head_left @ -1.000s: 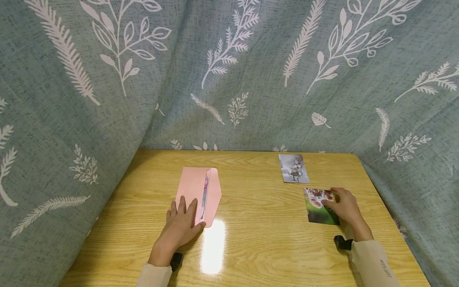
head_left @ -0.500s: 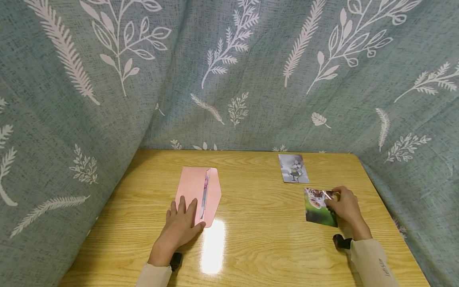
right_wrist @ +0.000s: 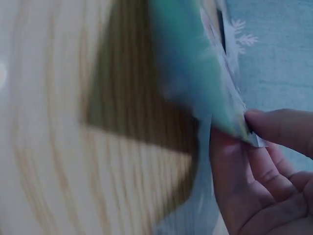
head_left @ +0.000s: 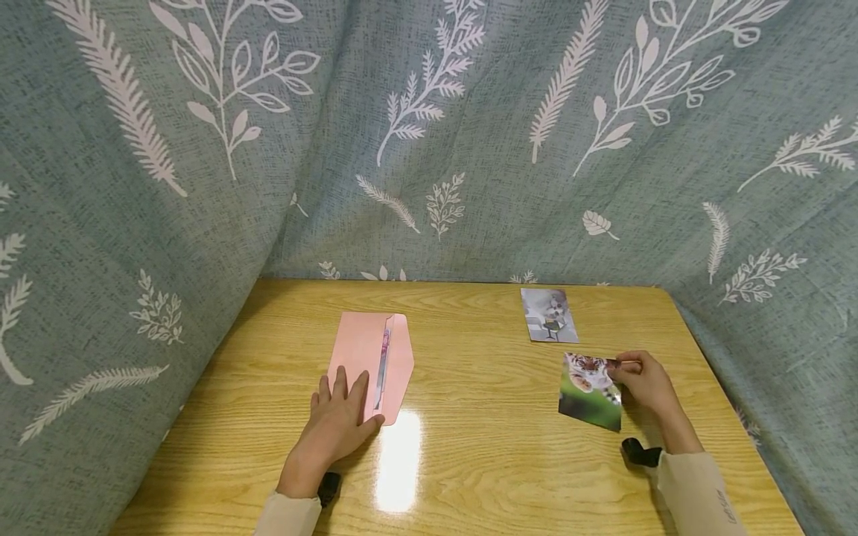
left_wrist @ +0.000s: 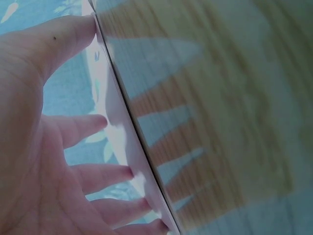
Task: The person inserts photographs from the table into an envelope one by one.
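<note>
A pink envelope lies on the left of the table, its pointed flap turned to the right, with a strip of a picture card showing in its opening. My left hand rests with spread, straight fingers on the envelope's near part; in the left wrist view the fingertips touch the pink paper. On the right, my right hand pinches the upper right corner of a tiger photo card between thumb and fingers. The right wrist view shows that card tilted up, its shadow falling on the wood.
Behind the tiger card lies a grey picture card showing a chair and flowers. The wooden table carries a bright light reflection near the envelope. A green-blue leaf-patterned cloth hangs around the back and sides.
The tiger card has swung and shifted slightly left in my right hand, its near edge now more tilted. My left hand and the envelope have stayed put.
</note>
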Demonstrator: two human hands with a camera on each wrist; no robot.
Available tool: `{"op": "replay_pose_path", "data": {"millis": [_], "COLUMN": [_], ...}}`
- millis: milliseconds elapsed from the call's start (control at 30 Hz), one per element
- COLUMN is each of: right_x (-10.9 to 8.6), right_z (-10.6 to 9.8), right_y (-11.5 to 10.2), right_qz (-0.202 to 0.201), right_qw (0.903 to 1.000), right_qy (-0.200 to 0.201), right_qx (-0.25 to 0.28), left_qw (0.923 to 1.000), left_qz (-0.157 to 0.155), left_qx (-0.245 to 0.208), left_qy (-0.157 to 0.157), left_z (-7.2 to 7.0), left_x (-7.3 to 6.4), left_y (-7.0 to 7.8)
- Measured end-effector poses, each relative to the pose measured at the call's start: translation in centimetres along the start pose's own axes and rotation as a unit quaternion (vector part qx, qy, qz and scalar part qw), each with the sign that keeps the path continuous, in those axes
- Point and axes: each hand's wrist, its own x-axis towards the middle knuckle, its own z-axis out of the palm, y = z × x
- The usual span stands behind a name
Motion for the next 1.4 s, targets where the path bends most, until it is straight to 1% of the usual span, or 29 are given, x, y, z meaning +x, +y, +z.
{"op": "replay_pose_path", "data": {"millis": [133, 333, 467, 667, 800, 933, 1233, 1400], "right_x": [-0.1, -0.3, -0.5, -0.5, -0.1, 0.4, 1.7, 2.4], "right_z": [0.3, 1.0, 1.8, 3.2, 4.3, 5.5, 8.2, 9.6], "right_y": [-0.2, -1.0, -1.8, -3.1, -4.1, -5.1, -7.3, -8.6], "right_qz": [0.005, -0.007, -0.012, -0.023, -0.018, -0.02, -0.036, -0.041], "right_qw": [0.997, 0.9904, 0.9837, 0.9797, 0.9755, 0.9732, 0.9675, 0.9665], "right_qy": [-0.014, -0.012, -0.012, -0.023, -0.024, -0.023, -0.036, -0.04], "right_qx": [0.076, 0.137, 0.179, 0.198, 0.218, 0.228, 0.248, 0.25], "left_qw": [1.0, 0.9999, 0.9999, 0.9999, 0.9999, 0.9999, 1.0, 1.0], "left_qz": [-0.001, -0.006, -0.008, -0.007, -0.007, -0.007, -0.005, -0.001], "left_qx": [-0.001, -0.003, -0.002, -0.004, -0.003, -0.004, 0.0, 0.0], "left_qy": [-0.002, -0.008, -0.009, -0.007, -0.008, -0.008, -0.008, -0.004], "left_z": [0.0, 0.0, 0.0, 0.0, 0.1, 0.1, 0.1, 0.1], "left_x": [0.0, 0.1, 0.1, 0.1, 0.1, 0.1, 0.1, 0.1], "left_y": [0.0, -0.1, -0.1, -0.1, -0.1, -0.1, -0.1, -0.1]}}
